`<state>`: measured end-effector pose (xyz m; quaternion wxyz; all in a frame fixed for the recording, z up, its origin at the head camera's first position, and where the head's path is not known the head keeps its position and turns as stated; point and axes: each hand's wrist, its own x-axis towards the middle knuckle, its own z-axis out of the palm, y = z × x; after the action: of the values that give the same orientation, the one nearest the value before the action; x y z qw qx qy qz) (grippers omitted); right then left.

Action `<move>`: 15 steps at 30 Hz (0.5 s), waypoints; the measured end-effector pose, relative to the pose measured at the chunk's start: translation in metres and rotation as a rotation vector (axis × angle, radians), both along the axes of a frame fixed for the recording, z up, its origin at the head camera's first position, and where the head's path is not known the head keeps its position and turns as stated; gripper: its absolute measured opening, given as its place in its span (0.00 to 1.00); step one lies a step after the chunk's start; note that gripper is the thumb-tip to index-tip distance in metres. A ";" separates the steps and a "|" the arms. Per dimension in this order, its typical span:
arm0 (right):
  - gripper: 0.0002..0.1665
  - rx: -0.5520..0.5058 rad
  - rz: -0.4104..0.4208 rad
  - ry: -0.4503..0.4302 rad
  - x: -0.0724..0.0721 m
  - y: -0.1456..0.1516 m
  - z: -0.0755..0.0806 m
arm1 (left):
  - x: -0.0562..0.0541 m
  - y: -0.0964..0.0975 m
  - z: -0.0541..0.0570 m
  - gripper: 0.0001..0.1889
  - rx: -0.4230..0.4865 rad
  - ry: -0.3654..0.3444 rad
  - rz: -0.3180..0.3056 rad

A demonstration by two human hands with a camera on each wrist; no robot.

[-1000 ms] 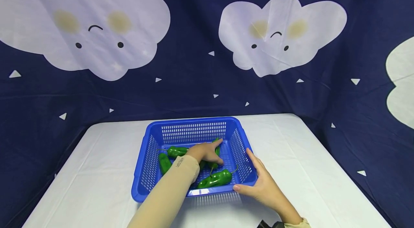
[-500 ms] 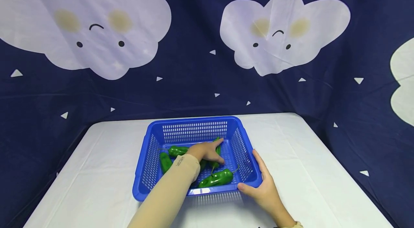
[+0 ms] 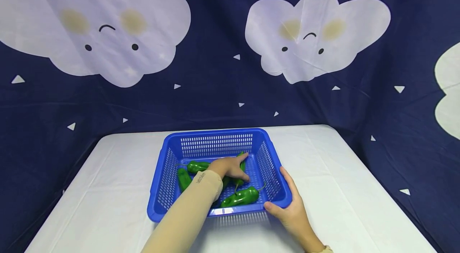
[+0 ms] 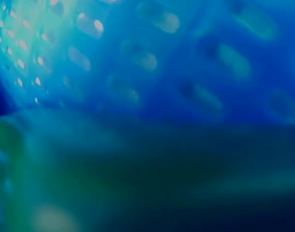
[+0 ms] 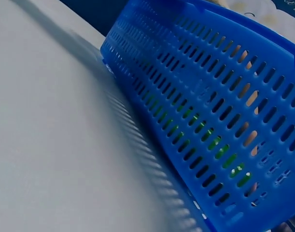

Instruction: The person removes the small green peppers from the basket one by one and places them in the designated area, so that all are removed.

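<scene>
A blue plastic basket point(image 3: 215, 131) with slotted walls stands on the table. Inside lie several green peppers, one whole in view near the front point(image 3: 240, 197). My left hand point(image 3: 228, 168) reaches into the basket from the lower left, two straight digits spread to either side of a green pepper point(image 3: 242, 164); its other fingers are hidden. My right hand point(image 3: 292, 205) holds the basket's near right corner, thumb at the front rim and a finger along the right side. The right wrist view shows the basket's outer wall point(image 5: 205, 96) with peppers behind its slots. Blur fills the left wrist view.
A white cloth covers the table point(image 3: 330, 173), seen on both sides of the basket. Behind it hangs a dark blue curtain point(image 3: 212, 101) printed with clouds and small triangles. Two more peppers lie at the basket's left, partly behind the forearm point(image 3: 183, 217).
My right hand has shifted slightly to the right along the basket's corner, mostly in the first half second. My left hand stays in its place over the peppers.
</scene>
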<state>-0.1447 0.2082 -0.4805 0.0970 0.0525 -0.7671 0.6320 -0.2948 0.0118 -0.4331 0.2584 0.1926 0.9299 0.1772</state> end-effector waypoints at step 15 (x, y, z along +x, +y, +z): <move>0.65 0.002 0.008 -0.026 0.000 0.001 0.002 | 0.001 0.000 0.001 0.53 -0.009 -0.008 0.014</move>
<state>-0.1451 0.2094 -0.4790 0.0844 0.0476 -0.7686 0.6323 -0.2935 0.0122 -0.4323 0.2615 0.1842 0.9310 0.1757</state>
